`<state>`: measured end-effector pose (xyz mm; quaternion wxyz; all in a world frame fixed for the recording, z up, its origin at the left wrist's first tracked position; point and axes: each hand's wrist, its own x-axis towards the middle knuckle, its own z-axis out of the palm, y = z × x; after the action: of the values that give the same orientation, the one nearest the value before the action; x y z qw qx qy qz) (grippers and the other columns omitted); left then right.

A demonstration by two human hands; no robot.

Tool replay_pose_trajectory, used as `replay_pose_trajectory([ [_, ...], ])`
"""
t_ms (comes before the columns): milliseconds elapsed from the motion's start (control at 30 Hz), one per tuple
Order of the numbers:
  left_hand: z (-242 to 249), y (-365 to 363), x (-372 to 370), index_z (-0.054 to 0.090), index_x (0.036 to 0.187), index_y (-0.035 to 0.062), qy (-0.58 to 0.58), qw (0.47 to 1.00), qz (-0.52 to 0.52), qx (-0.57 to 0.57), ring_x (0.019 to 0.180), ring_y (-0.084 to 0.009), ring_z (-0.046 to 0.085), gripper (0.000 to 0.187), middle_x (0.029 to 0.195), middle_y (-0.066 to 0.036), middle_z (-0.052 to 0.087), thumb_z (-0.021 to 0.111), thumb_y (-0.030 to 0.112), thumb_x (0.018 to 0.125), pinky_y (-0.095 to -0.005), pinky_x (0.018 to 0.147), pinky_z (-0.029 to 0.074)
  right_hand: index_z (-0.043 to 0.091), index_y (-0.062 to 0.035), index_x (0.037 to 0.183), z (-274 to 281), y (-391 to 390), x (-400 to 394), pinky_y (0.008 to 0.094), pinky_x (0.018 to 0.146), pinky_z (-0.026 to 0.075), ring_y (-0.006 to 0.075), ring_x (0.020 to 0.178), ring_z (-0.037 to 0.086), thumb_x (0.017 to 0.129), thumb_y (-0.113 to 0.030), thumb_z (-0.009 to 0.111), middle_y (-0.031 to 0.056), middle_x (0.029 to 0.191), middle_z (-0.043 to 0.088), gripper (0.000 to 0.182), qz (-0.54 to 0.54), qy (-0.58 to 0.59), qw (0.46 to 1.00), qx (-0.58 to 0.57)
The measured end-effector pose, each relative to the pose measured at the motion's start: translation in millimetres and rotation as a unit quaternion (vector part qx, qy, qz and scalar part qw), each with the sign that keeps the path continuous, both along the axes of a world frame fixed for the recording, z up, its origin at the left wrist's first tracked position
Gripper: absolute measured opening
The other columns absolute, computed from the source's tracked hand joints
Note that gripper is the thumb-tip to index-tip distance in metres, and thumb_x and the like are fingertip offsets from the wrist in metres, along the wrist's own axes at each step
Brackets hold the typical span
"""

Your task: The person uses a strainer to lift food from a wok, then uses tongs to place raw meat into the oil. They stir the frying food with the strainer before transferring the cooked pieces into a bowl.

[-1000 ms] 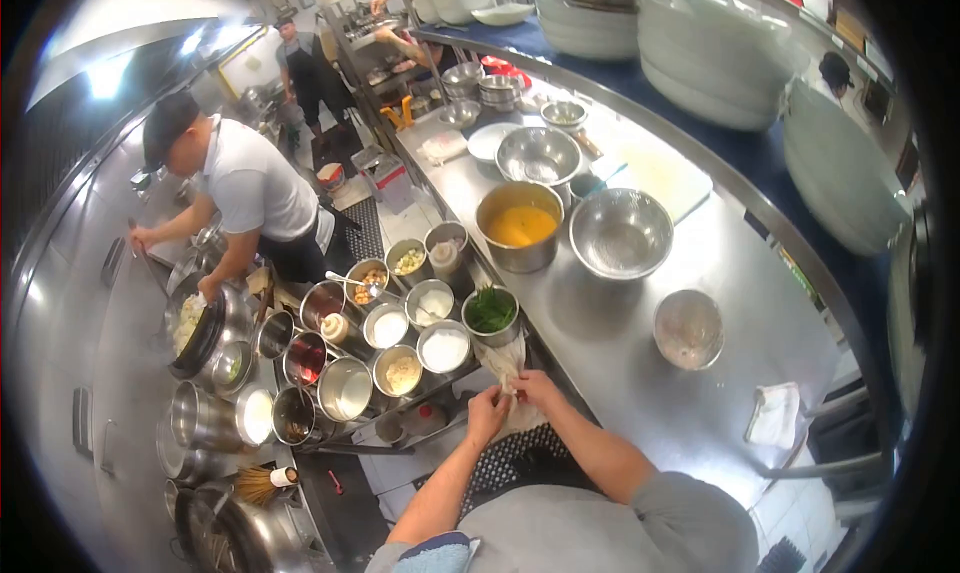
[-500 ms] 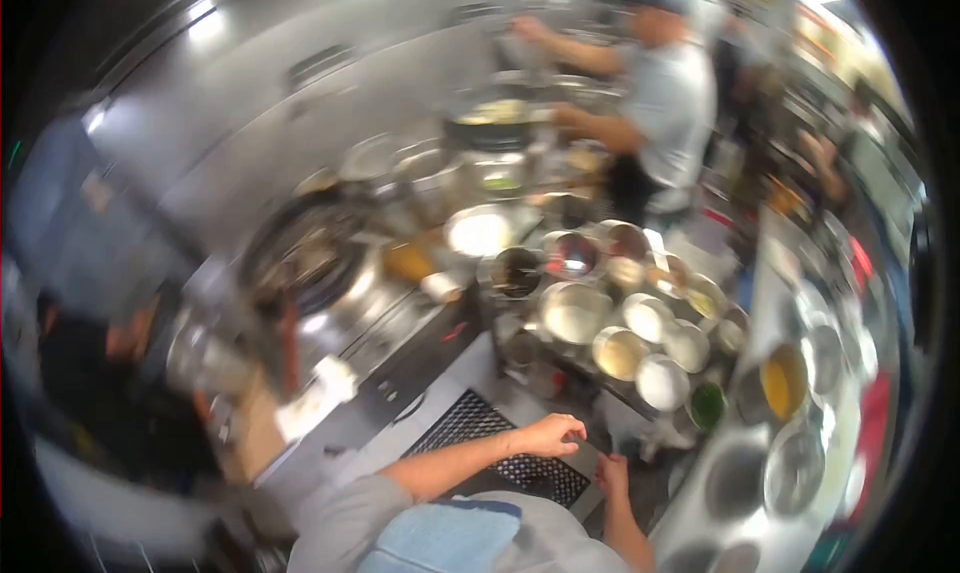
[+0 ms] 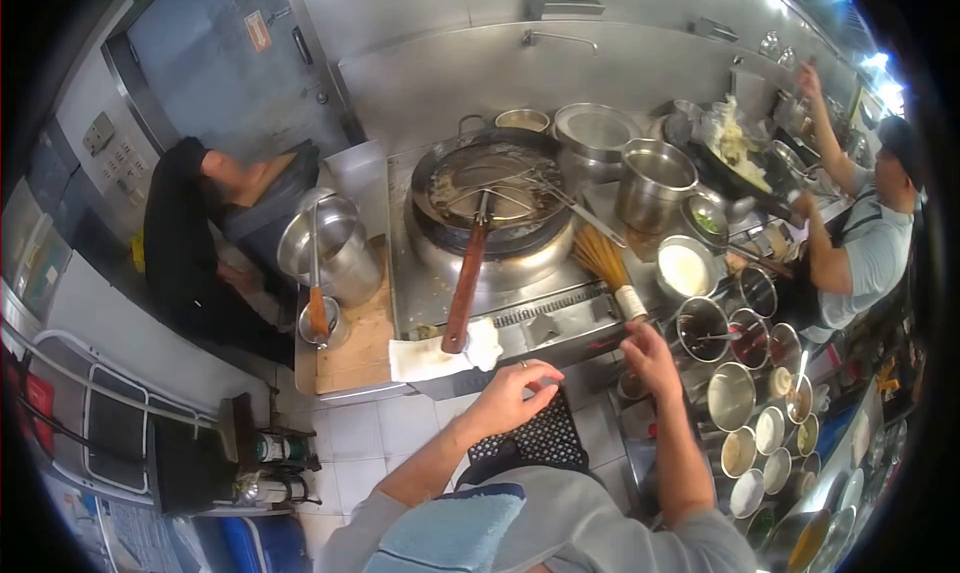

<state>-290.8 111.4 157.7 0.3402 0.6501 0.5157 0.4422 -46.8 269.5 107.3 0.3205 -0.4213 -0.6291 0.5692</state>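
My left hand (image 3: 512,400) is in front of the stove edge, its fingers loosely bent and apart, with nothing in them. Close above it lies a folded white cloth (image 3: 440,357) under the wooden handle (image 3: 466,291) of a wok on the burner. My right hand (image 3: 655,363) is at the counter's front edge, thumb and fingers apart. Its fingertips are right at the wrapped white end of a bamboo wok brush (image 3: 603,261), whose bristles point toward the wok (image 3: 490,188). A metal skimmer or ladle lies across the wok.
Seasoning tubs (image 3: 732,397) crowd the right side. Steel pots (image 3: 655,185) stand behind the brush. At the left is a tall pot (image 3: 335,248) with a ladle. A person in black (image 3: 190,253) is at the left; a co-worker (image 3: 860,243) tosses food in a wok at the right.
The view has swung left, bringing the wok and stove to the middle. My hands have moved apart, and the right hand has come up to the brush end.
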Motion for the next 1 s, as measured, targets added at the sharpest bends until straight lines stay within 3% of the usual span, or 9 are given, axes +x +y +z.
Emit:
replay_pose_trajectory([
  [133,13.6,-13.3,-30.7,0.064,0.105,0.0029,0.008,0.999,0.037,0.025,0.081,-0.0190,0.065,0.020,0.101,-0.010,0.065,0.064,0.004,0.085,-0.0286,0.071,0.051,0.060,-0.0006,0.112,11.2,42.4,-35.8,0.0221,0.055,0.044,0.0075,0.068,0.056,0.088,-0.011,0.062,0.0009,0.079,0.061,0.026,0.005,-0.014,0.996,0.085],
  [267,17.6,-21.8,-59.4,0.064,0.103,0.0018,0.037,0.992,0.105,0.056,0.081,-0.0226,0.065,0.018,0.099,-0.012,0.065,0.062,0.003,0.085,-0.0301,0.074,0.051,0.065,-0.0023,0.093,21.6,65.8,-33.7,0.0228,0.056,0.046,0.0076,0.062,0.058,0.089,-0.017,0.061,0.0021,0.071,0.063,0.016,0.044,-0.022,0.999,0.017],
  [400,14.8,-35.2,-62.6,0.064,0.102,0.0020,0.042,0.978,0.196,0.056,0.084,-0.0240,0.066,0.019,0.097,-0.013,0.066,0.063,0.000,0.082,-0.0305,0.076,0.051,0.065,0.0002,0.091,-33.6,62.2,16.0,0.0275,0.051,0.048,0.0111,0.061,0.061,0.089,-0.018,0.061,0.0047,0.071,0.064,0.018,0.227,-0.310,0.922,-0.046],
  [467,12.8,-36.5,-59.1,0.064,0.101,0.0021,0.060,0.968,0.238,0.053,0.085,-0.0239,0.066,0.020,0.096,-0.013,0.066,0.064,-0.001,0.082,-0.0303,0.076,0.051,0.065,0.0006,0.091,-51.2,48.1,35.3,0.0273,0.055,0.049,0.0122,0.064,0.062,0.088,-0.013,0.062,0.0051,0.072,0.065,0.014,0.189,-0.300,0.933,-0.061],
  [567,-7.7,-26.6,-62.9,0.063,0.108,0.0034,0.180,0.919,0.340,0.085,0.095,-0.0293,0.063,0.029,0.112,-0.017,0.060,0.065,0.002,0.080,-0.0354,0.083,0.050,0.064,0.0016,0.087,-44.5,58.3,25.5,0.0259,0.058,0.047,0.0118,0.065,0.059,0.089,-0.008,0.060,0.0049,0.073,0.063,0.010,0.114,-0.138,0.984,-0.015],
  [667,-1.9,2.1,-63.0,0.057,0.121,0.0067,0.344,0.843,0.406,0.080,0.094,-0.0359,0.061,0.043,0.116,-0.024,0.056,0.065,0.005,0.079,-0.0405,0.083,0.051,0.058,0.0037,0.083,21.9,93.8,-30.4,0.0308,0.066,0.044,0.0186,0.070,0.054,0.087,-0.001,0.056,0.0088,0.072,0.055,0.007,-0.019,-0.032,0.936,0.351],
  [800,-30.4,37.1,-67.6,0.046,0.135,0.0114,0.368,0.839,0.390,-0.094,0.090,-0.0397,0.062,0.057,0.114,-0.029,0.054,0.061,0.006,0.080,-0.0443,0.078,0.052,0.054,-0.0005,0.119,44.1,177.2,-84.2,0.0418,0.085,0.047,0.0377,0.100,0.057,0.084,-0.005,0.060,0.0214,0.107,0.057,0.036,-0.043,-0.174,0.850,0.496],
  [867,-29.2,49.9,-66.2,0.046,0.137,0.0124,0.378,0.832,0.385,-0.132,0.088,-0.0403,0.063,0.058,0.115,-0.028,0.054,0.058,0.006,0.081,-0.0452,0.076,0.053,0.044,-0.0038,0.132,27.8,194.4,-94.5,0.0457,0.088,0.047,0.0413,0.104,0.056,0.084,-0.010,0.061,0.0240,0.115,0.055,0.051,0.070,-0.374,0.838,0.392],
  [1000,0.9,61.8,-55.8,0.045,0.138,0.0135,0.391,0.821,0.401,-0.115,0.083,-0.0398,0.064,0.059,0.112,-0.026,0.055,0.055,0.004,0.080,-0.0452,0.072,0.053,0.037,-0.0058,0.137,-6.7,235.1,-108.5,0.0470,0.086,0.048,0.0422,0.101,0.057,0.082,-0.009,0.061,0.0242,0.115,0.053,0.060,0.148,-0.280,0.840,0.441],
])
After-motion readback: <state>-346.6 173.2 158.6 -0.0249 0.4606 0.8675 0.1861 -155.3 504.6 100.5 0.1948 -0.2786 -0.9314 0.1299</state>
